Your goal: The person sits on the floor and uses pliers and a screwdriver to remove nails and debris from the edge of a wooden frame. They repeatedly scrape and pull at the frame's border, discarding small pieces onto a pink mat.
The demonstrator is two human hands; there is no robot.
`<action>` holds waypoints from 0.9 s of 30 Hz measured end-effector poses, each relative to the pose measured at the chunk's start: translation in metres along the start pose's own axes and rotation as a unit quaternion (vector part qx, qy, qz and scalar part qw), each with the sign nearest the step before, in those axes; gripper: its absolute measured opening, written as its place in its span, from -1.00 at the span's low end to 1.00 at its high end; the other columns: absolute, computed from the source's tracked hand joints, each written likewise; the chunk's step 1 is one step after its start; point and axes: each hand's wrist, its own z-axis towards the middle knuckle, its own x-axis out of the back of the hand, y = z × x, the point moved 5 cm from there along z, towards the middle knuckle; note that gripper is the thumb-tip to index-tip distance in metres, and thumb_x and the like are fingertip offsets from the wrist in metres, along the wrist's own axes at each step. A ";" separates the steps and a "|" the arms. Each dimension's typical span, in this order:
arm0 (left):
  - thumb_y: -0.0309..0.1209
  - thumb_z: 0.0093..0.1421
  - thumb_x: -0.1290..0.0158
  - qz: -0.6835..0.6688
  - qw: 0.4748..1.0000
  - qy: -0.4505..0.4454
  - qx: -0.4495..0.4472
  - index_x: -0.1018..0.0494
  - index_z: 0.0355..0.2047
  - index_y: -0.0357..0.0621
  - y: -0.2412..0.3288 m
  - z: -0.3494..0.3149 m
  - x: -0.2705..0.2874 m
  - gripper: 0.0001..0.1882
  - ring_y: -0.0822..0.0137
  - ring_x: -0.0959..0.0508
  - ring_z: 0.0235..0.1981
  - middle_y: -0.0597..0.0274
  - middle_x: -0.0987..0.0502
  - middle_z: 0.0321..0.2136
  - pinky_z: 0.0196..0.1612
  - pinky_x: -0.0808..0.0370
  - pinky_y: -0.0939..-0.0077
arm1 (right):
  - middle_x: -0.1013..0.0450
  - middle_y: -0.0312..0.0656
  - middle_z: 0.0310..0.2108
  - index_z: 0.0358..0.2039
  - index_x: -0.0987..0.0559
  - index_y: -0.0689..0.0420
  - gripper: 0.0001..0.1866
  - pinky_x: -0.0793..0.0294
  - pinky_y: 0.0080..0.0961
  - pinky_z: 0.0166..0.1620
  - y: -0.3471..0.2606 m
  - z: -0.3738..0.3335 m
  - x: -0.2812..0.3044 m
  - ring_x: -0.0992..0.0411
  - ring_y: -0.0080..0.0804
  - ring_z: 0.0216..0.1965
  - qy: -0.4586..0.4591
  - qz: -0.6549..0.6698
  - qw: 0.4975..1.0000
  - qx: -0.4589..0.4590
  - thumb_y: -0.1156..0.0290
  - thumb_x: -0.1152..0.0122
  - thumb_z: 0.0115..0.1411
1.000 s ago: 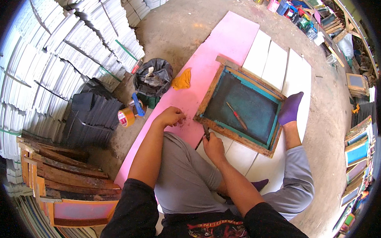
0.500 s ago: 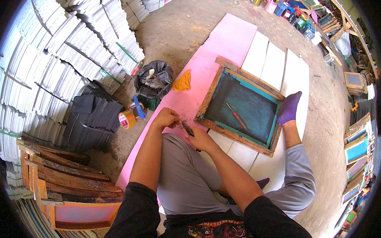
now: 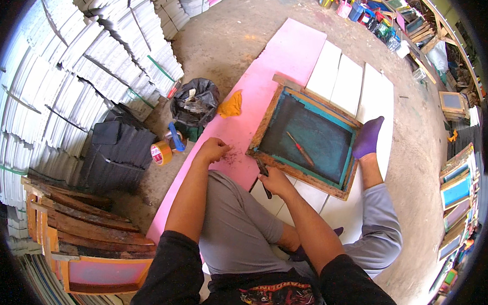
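Observation:
Dark pliers (image 3: 262,168) are gripped in my right hand (image 3: 278,182), just off the near left corner of a wooden screen-printing frame (image 3: 304,178). My left hand (image 3: 214,151) is closed, thumb and fingers pinched together over the pink board (image 3: 292,46); whatever they hold is too small to make out. Dark crumbs (image 3: 234,155) lie scattered beside those fingertips. On the frame's dark blue-green mesh (image 3: 318,134) rests a thin red-handled tool (image 3: 303,153). My foot in a purple sock (image 3: 368,138) touches the frame's right side.
An orange cloth (image 3: 230,104) lies on the pink board, with a black bag-lined bin (image 3: 195,102) beyond its left edge. Tape rolls (image 3: 161,153) and wooden frames (image 3: 96,227) are at left, below white stacks (image 3: 43,95). White boards (image 3: 373,94) lie under the screen frame.
My right hand has moved right with the pliers, away from my left hand toward the frame's corner. The left hand stays nearly where it was, fingers still pinched.

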 end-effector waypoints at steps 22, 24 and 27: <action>-0.06 0.23 -0.18 -0.016 0.998 -0.053 -0.034 -0.61 -0.29 -0.26 0.009 -0.004 -0.009 -0.57 0.39 -0.50 -0.64 0.21 -0.58 -0.55 -0.61 -0.41 0.47 | -0.59 -0.15 -0.33 -0.12 -0.48 0.18 -0.64 -0.59 -0.24 -0.38 -0.026 -0.013 -0.008 -0.59 -0.32 -0.35 -0.141 0.271 0.948 -0.091 0.12 -0.15 0.35; -0.05 0.23 -0.18 -0.015 0.998 -0.057 -0.033 -0.61 -0.29 -0.26 0.010 -0.004 -0.009 -0.57 0.40 -0.49 -0.64 0.22 -0.58 -0.55 -0.61 -0.41 0.47 | -0.59 -0.14 -0.29 -0.05 -0.45 0.17 -0.62 -0.60 -0.20 -0.35 -0.019 -0.015 0.005 -0.59 -0.28 -0.34 -0.160 0.289 0.938 -0.107 0.10 -0.12 0.37; -0.05 0.23 -0.17 -0.010 0.998 -0.062 -0.029 -0.61 -0.28 -0.26 0.014 -0.005 -0.009 -0.56 0.40 -0.48 -0.64 0.22 -0.57 -0.55 -0.61 -0.40 0.48 | -0.60 -0.05 -0.26 0.06 -0.43 0.15 -0.58 -0.62 -0.18 -0.27 -0.009 -0.014 0.016 -0.61 -0.26 -0.29 -0.200 0.298 0.923 -0.141 0.09 -0.09 0.39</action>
